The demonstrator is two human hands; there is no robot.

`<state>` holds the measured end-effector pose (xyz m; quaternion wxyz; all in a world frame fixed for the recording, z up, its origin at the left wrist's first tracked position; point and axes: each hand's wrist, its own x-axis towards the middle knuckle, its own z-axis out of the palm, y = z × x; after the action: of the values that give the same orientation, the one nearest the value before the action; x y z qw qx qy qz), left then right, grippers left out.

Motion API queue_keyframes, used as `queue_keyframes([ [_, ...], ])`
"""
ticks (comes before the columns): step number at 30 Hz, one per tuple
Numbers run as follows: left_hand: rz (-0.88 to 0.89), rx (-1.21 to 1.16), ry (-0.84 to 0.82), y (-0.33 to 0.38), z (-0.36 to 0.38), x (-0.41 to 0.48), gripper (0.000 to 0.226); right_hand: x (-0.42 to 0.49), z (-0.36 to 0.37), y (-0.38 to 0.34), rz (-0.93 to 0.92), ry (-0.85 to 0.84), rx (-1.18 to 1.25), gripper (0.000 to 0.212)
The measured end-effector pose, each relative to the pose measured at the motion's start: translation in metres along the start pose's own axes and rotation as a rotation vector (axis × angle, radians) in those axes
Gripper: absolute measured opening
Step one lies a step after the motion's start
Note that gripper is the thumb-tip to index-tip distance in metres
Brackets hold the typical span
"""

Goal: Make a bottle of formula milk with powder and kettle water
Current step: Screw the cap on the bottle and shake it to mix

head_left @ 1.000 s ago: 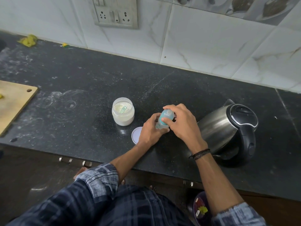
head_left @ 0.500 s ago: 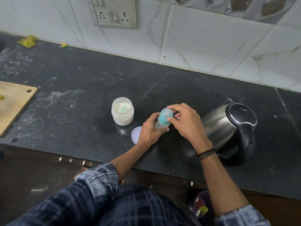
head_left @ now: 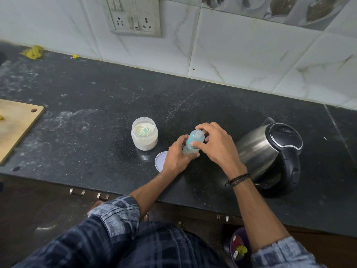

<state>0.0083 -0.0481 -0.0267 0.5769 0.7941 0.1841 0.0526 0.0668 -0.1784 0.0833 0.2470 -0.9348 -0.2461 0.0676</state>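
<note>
The left hand (head_left: 177,156) is wrapped around the lower body of the small baby bottle (head_left: 193,142), holding it tilted just above the worktop (head_left: 100,105). The right hand (head_left: 217,145) has its fingers curled over the bottle's clear cap and teal collar, pinching it as if to twist. The bottle sits between the two hands, near the front edge.

Judging by this, the task looks early or mid-way. The powder jar (head_left: 144,135) already stands open just left of the hands with a scoop (head_left: 145,130) resting in the powder, and its lid (head_left: 159,164) lies flat beside the left hand. The bottle's top is on, and whether powder or water is inside cannot be told. The steel kettle (head_left: 270,151) stands closed at the right.

The worktop is dark stone, dusted with pale smears. A wooden board (head_left: 16,126) lies at the far left, and a socket plate (head_left: 133,16) is set in the marble-tiled wall behind.
</note>
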Motion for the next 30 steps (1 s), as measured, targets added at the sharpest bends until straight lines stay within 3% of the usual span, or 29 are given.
queue_keyframes([
  [4, 0.007, -0.001, 0.003, 0.0, 0.0, -0.001, 0.066, -0.003, -0.002, -0.002, -0.007, -0.039, -0.112, 0.07],
  [10, 0.012, -0.005, 0.014, 0.002, 0.0, -0.002, 0.065, -0.007, 0.001, -0.007, 0.017, -0.018, -0.082, 0.056],
  [14, 0.008, -0.003, 0.016, 0.001, 0.0, -0.002, 0.064, -0.005, -0.005, -0.014, 0.043, -0.015, -0.161, 0.068],
  [21, 0.026, 0.004, 0.014, 0.001, 0.0, -0.002, 0.065, -0.008, -0.005, -0.018, 0.025, -0.052, -0.109, 0.05],
  [26, 0.034, 0.018, 0.016, 0.001, 0.0, -0.003, 0.063, -0.006, -0.008, -0.021, 0.07, -0.021, -0.151, 0.068],
  [30, 0.042, 0.021, 0.016, 0.001, 0.0, -0.002, 0.064, -0.01, -0.01, -0.023, 0.021, -0.051, -0.094, 0.055],
])
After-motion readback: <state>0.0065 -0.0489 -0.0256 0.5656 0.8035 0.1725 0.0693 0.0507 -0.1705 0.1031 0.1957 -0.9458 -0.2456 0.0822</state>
